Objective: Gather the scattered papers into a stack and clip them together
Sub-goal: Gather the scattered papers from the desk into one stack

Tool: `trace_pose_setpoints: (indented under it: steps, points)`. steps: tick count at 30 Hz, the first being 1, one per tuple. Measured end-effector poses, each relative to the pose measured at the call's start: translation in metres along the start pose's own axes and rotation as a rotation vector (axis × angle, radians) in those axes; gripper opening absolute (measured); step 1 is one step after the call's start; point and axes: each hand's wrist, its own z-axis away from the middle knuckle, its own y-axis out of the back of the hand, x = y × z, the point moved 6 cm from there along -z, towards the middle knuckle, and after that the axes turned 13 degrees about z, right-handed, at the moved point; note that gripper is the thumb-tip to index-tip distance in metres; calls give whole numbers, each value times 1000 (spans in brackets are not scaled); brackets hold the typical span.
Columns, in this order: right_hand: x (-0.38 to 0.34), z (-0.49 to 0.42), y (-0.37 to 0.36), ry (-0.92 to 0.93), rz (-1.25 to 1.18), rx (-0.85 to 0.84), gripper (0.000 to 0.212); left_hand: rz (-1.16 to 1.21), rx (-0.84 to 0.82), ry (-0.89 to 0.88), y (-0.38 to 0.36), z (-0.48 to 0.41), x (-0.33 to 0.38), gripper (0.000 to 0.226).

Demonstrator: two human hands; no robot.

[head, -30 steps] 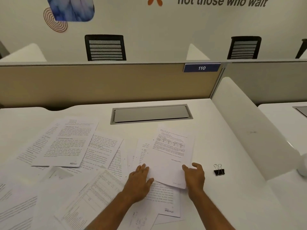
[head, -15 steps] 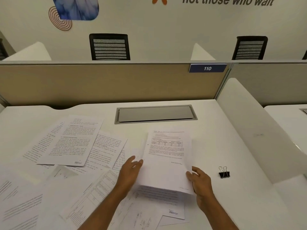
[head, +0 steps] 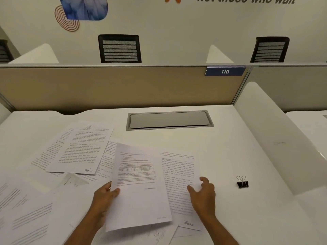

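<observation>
Printed white papers lie scattered over the left and middle of the white desk [head: 221, 149]. My left hand [head: 104, 197] grips the left edge of a sheet with a small table [head: 138, 184], lifted and tilted above the pile. Beside it, a page of dense text [head: 178, 174] lies flat on the desk, and my right hand [head: 203, 193] rests on its right edge with fingers spread. More sheets [head: 79, 149] overlap at the back left, others [head: 24, 207] at the near left. A black binder clip [head: 242, 182] sits alone on the desk, right of my right hand.
A grey cable hatch [head: 169, 120] is set into the desk behind the papers. A beige partition [head: 106, 85] with a "110" label closes the back, and a white divider [head: 276, 142] runs along the right side. Two black chairs stand beyond the partition.
My left hand has taken the table sheet by its left edge and swung it left, uncovering the dense-text page. My right hand let go of the sheet and now lies on that page.
</observation>
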Motion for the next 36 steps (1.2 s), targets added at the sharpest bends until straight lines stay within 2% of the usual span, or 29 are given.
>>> trace_pose_setpoints:
  steps: [6, 10, 12, 15, 18, 21, 24, 30, 36]
  points:
    - [-18, -3, -12, -12, 335, -35, 86, 40, -2, 60, 14, -10, -11, 37]
    - [-25, -3, -17, -33, 387, -63, 97, 72, -41, 75, 11, -7, -12, 34]
    - [-24, -6, -15, -51, 316, -64, 98, 82, -56, 85, 10, -6, -13, 34]
    - [-19, -7, -13, -27, 153, -27, 89, 97, -76, 112, 10, -6, -17, 33]
    - [-12, -3, -12, 6, -62, -10, 69, 127, -89, 134, 13, -7, -22, 33]
    - [-2, -5, -8, -2, -271, -77, 43, 153, -114, 152, 13, -7, -25, 35]
    - [10, -9, 10, -27, -454, -109, 30, 176, -159, 176, 8, -6, -29, 35]
    - [26, -13, 51, -16, -582, -69, 32, 192, -232, 174, -19, 6, -27, 33]
    - [29, -7, 47, 27, -608, -171, 33, 226, -271, 152, -40, 15, -22, 28]
